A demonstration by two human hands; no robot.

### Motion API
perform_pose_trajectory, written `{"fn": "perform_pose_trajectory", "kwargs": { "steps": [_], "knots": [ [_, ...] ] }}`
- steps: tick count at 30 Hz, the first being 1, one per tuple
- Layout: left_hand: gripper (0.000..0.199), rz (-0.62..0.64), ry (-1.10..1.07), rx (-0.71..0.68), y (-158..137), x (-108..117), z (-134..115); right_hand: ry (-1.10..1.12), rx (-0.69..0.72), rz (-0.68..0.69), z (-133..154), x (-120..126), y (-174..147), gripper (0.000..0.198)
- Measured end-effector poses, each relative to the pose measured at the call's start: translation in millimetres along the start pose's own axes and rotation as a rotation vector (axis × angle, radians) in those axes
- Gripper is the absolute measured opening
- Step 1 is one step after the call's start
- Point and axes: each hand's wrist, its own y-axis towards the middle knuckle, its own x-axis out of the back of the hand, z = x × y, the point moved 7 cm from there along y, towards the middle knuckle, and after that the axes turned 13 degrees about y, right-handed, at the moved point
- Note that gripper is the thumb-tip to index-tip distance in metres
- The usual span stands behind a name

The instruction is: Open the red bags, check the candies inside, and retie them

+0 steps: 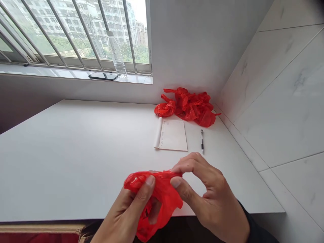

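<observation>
A thin red plastic bag is stretched between my two hands, above the front edge of the white table. My left hand grips it from the left, thumb pressed on top of the crumpled plastic. Thumb and forefinger of my right hand pinch the bag's upper right edge. The lower part of the bag hangs down past the table edge, with an opening like a handle loop in it. Whatever the bag may contain cannot be made out.
Crumpled red plastic bags lie heaped in the back corner against the wall. In front of them are a notepad and a black pen. A water bottle and a phone rest on the windowsill. A cardboard box shows at lower left.
</observation>
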Motion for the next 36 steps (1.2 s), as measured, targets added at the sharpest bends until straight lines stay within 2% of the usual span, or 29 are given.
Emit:
{"fn": "perform_pose_trajectory", "kwargs": {
  "steps": [3, 5, 7, 10, 13, 16, 20, 23, 25, 27, 31, 36],
  "knots": [
    [0.036, 0.036, -0.235, 0.024, 7, 3, -2, 0.039, -0.003, -0.001, -1, -2, -1, 0.003],
    [0.032, 0.075, -0.313, -0.001, 11, 6, -3, 0.062, 0.009, 0.030, 1, -7, -4, 0.004],
    [0.024, 0.146, -0.237, -0.078, 13, 5, -4, 0.090, 0.022, 0.076, 3, -12, -6, 0.010],
    [0.010, 0.279, -0.051, -0.178, 10, -2, -2, 0.095, 0.008, 0.068, -2, -12, -7, 0.027],
    [0.011, 0.305, 0.075, -0.249, 7, -5, 2, 0.098, -0.035, 0.155, -15, -17, -4, 0.038],
    [0.013, 0.170, 0.306, -0.434, 5, 1, -2, 0.127, -0.110, 0.266, -32, -25, -2, 0.031],
    [0.031, -0.180, 0.681, -0.731, -1, 10, -15, 0.090, -0.219, 0.307, -52, -31, 1, 0.031],
    [0.039, -0.351, 0.756, -0.885, -9, 9, -18, 0.078, -0.227, 0.458, -59, -41, -1, 0.039],
    [0.040, -0.385, 0.735, -0.931, -12, 5, -16, 0.086, -0.201, 0.532, -61, -45, -3, 0.036],
    [0.041, -0.387, 0.702, -0.950, -14, 3, -14, 0.074, -0.200, 0.535, -64, -43, -3, 0.029],
    [0.050, -0.337, 0.685, -0.943, -12, 3, -9, 0.049, -0.203, 0.403, -68, -31, 1, 0.016],
    [0.061, -0.308, 0.834, -0.939, -9, 12, 5, 0.066, -0.217, 0.241, -72, -17, 9, 0.012]
  ]
}}
